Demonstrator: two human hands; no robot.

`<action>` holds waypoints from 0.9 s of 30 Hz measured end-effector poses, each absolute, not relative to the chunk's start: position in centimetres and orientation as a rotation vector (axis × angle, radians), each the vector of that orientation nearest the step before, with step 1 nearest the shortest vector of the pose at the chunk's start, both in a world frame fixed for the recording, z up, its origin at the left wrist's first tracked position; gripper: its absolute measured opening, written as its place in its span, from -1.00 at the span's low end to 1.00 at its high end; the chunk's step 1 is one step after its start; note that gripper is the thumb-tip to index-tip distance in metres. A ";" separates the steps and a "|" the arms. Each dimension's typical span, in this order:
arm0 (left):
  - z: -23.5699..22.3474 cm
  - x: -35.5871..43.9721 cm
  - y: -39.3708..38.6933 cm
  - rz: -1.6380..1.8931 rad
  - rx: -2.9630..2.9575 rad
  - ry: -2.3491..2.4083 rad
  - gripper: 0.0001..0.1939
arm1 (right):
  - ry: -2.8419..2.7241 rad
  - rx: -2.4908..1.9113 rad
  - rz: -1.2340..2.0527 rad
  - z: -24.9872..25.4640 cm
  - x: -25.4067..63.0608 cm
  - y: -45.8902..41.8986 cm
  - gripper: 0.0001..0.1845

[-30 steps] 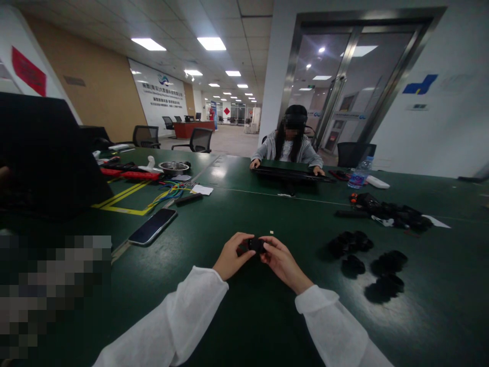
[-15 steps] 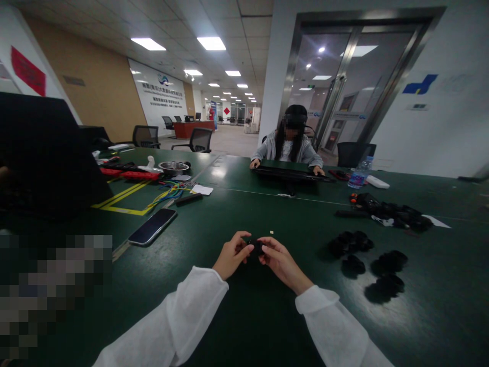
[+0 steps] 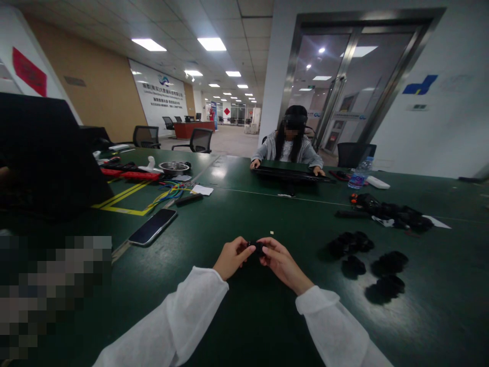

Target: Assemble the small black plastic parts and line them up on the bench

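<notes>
While both hands meet over the green table [image 3: 214, 219], one small black piece [image 3: 258, 248] sits between them, raised slightly or resting; can't tell which. Left hand [image 3: 230, 259]: thumb and fingers closed on its left side. Right hand [image 3: 280, 261]: thumb and fingertips pinched on its right. Fingers cover much of the piece; whether it is whole or in parts, can't tell.

Off to the right, more black pieces: a cluster [image 3: 350, 243], a small lump [image 3: 353, 266] just nearer, two more lumps [image 3: 389, 262] [image 3: 385, 288] beside. Too dark to judge how finished they are.

Room: a pale chip [image 3: 272, 233] lies just beyond the fingertips. Phone [image 3: 153, 227] well apart on the left, black pieces well apart on the right. Table seam [image 3: 244, 190] runs across farther out. Near table edge isn't visible.
</notes>
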State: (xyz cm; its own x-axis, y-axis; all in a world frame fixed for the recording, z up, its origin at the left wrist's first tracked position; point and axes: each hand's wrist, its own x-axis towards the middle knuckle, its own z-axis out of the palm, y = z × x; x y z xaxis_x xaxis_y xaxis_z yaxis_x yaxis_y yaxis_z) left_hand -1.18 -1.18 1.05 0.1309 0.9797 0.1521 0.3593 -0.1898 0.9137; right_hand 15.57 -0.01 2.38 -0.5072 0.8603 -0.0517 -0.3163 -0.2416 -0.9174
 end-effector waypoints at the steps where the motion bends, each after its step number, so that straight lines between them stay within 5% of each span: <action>1: 1.0 -1.2 -1.1 1.049 1.668 1.335 -0.68 | -1.192 -0.737 1.850 2.3 15.6 0.0 -0.82; 6: 0.8 -1.2 -1.1 1.062 1.664 1.276 -0.59 | -1.137 -0.824 1.868 2.4 15.6 0.0 -0.82; 10: 1.4 -1.2 -1.4 1.193 1.739 1.214 -0.72 | -1.016 -0.807 1.849 2.3 15.4 0.2 -0.83; 13: 1.7 -1.2 -1.6 1.286 1.871 1.131 -0.56 | -0.975 -0.796 1.849 2.2 15.2 0.4 -0.84; 27: 0.6 -1.3 -0.8 1.218 1.683 1.202 -0.73 | -1.195 -0.736 1.853 2.3 15.6 0.0 -0.81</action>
State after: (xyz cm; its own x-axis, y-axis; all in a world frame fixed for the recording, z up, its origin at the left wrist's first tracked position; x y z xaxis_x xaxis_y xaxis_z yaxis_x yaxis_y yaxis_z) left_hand -1.32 -0.80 0.64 0.1169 0.9529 0.2800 0.2676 -0.3017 0.9151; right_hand 15.55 0.02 2.27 -0.5153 0.8556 -0.0503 -0.3071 -0.2391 -0.9211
